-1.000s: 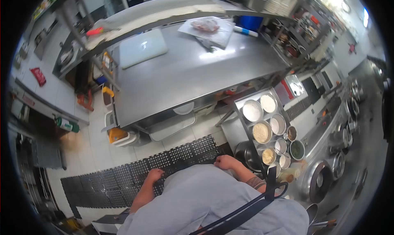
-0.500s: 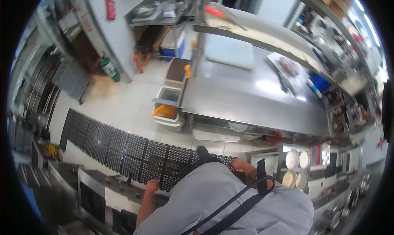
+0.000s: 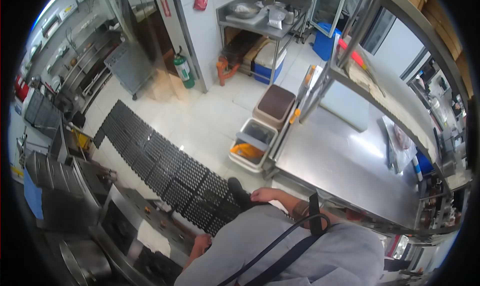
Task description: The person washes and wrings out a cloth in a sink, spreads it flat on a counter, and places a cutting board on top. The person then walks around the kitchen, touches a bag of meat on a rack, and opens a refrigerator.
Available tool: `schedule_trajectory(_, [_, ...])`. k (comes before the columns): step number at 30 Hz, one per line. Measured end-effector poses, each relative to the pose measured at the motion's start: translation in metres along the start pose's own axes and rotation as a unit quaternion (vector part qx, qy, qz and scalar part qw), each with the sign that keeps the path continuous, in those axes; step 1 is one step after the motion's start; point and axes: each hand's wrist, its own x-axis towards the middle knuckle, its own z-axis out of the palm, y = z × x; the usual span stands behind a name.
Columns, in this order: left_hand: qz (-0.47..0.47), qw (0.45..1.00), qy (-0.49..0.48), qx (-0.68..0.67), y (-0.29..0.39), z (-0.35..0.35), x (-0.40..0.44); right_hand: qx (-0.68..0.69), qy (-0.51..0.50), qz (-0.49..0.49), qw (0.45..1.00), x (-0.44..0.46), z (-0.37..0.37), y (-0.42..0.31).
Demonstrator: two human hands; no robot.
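Observation:
Low in the head view, my left hand (image 3: 202, 241) hangs beside my grey shirt, near the knobs of the stove (image 3: 165, 223). Its fingers curl, partly hidden by the wrist and shirt. My right hand (image 3: 262, 195) is in front of my belly, beside my dark shoe (image 3: 238, 190), over the edge of the black rubber mat (image 3: 175, 166). The fingers are bent inward, and I cannot make out whether anything is in them. A black strap (image 3: 280, 266) crosses my shirt.
The steel table (image 3: 345, 161) with a white cutting board (image 3: 345, 105) stands at the right. Open bins (image 3: 254, 145) are at its left end. Further back are a green fire extinguisher (image 3: 184, 71), a grey cart (image 3: 129, 68) and a side table (image 3: 265, 28) with a bowl.
The view has swung left, so the table has shifted right and the tray of round containers has left the view. More of the stove, mat and doorway shows. My right forearm now reaches further left.

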Motion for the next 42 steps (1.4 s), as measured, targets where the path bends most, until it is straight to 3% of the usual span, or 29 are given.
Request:
schedule_trajectory(1, [0.051,0.997,0.012,0.064,0.001,-0.01,0.005,0.069,-0.029,0.017,0.997,0.012,-0.011,-0.015])
schedule_trajectory(2, [0.099,0.987,0.02,0.128,0.001,-0.023,0.013,0.05,-0.034,0.015,0.998,0.022,-0.022,-0.028])
schedule_trajectory(5, [0.053,0.984,0.014,0.169,0.069,-0.081,0.024,-0.017,-0.032,-0.052,0.998,0.044,-0.053,-0.058])
schedule_trajectory(6, [0.037,0.982,0.013,0.182,0.083,-0.101,0.033,-0.017,-0.036,-0.029,0.999,0.043,-0.068,-0.074])
schedule_trajectory(8, [0.09,0.876,-0.121,0.459,0.074,-0.143,0.084,0.003,-0.025,-0.033,0.999,0.058,-0.084,-0.075])
schedule_trajectory(10, [0.136,0.858,-0.048,0.493,0.026,-0.177,0.147,0.015,-0.019,-0.03,0.999,0.079,-0.092,-0.063])
schedule_trajectory(11, [0.041,0.965,0.024,0.26,0.045,-0.195,0.151,0.013,-0.019,-0.031,0.999,0.088,-0.097,-0.057])
schedule_trajectory(12, [-0.057,0.994,0.093,0.005,0.065,-0.214,0.157,0.007,-0.025,-0.014,1.0,0.096,-0.102,-0.054])
schedule_trajectory(13, [-0.057,0.994,0.092,0.002,0.079,-0.227,0.166,0.0,-0.029,0.005,1.0,0.102,-0.109,-0.055])
schedule_trajectory(15, [-0.068,0.958,0.183,-0.21,0.099,-0.248,0.185,-0.034,-0.041,0.031,0.998,0.114,-0.124,-0.064])
schedule_trajectory(17, [-0.072,0.954,0.159,-0.245,0.112,-0.26,0.196,-0.064,-0.05,0.059,0.995,0.129,-0.14,-0.071])
schedule_trajectory(19, [-0.063,0.968,0.134,-0.202,0.106,-0.261,0.208,-0.046,-0.002,0.045,0.998,0.149,-0.147,-0.065])
schedule_trajectory(21, [-0.045,0.983,0.12,-0.13,0.071,-0.257,0.225,-0.003,-0.027,0.076,0.997,0.172,-0.158,-0.05])
schedule_trajectory(23, [0.088,0.988,0.033,0.124,0.02,-0.258,0.24,-0.147,-0.021,-0.072,0.986,0.187,-0.164,-0.04])
schedule_trajectory(24, [0.126,0.975,0.001,0.185,0.013,-0.268,0.238,0.059,0.013,0.156,0.986,0.183,-0.171,-0.069])
schedule_trajectory(27, [0.113,0.966,-0.046,0.229,0.011,-0.323,0.246,0.062,-0.043,0.171,0.982,0.225,-0.171,-0.031])
schedule_trajectory(30, [0.099,0.944,-0.069,0.306,-0.001,-0.393,0.278,0.019,-0.048,0.194,0.98,0.246,-0.204,-0.073])
schedule_trajectory(34, [0.113,0.848,-0.072,0.513,-0.018,-0.487,0.344,-0.068,-0.048,0.214,0.973,0.254,-0.22,-0.127])
schedule_trajectory(35, [0.11,0.855,-0.077,0.5,-0.033,-0.509,0.371,-0.112,-0.03,0.201,0.973,0.26,-0.223,-0.134])
schedule_trajectory(36, [0.107,0.863,-0.082,0.487,-0.033,-0.532,0.389,-0.239,0.02,0.09,0.967,0.279,-0.224,-0.113])
schedule_trajectory(37, [0.064,0.899,-0.067,0.429,-0.027,-0.554,0.406,-0.376,0.094,-0.004,0.922,0.299,-0.222,-0.086])
schedule_trajectory(38, [-0.006,0.956,-0.037,0.291,-0.015,-0.571,0.423,-0.34,0.172,0.019,0.925,0.31,-0.227,-0.089])
schedule_trajectory(39, [-0.086,0.992,0.005,0.092,0.002,-0.586,0.437,-0.333,0.178,0.027,0.926,0.315,-0.234,-0.1])
schedule_trajectory(40, [-0.128,0.989,0.041,-0.065,0.022,-0.596,0.451,-0.054,0.24,0.114,0.962,0.314,-0.24,-0.116])
schedule_trajectory(41, [-0.125,0.982,0.044,-0.131,0.037,-0.606,0.463,0.228,0.283,0.189,0.912,0.311,-0.247,-0.133])
schedule_trajectory(42, [-0.108,0.982,0.024,-0.155,0.051,-0.611,0.475,0.204,0.277,0.192,0.919,0.303,-0.256,-0.155])
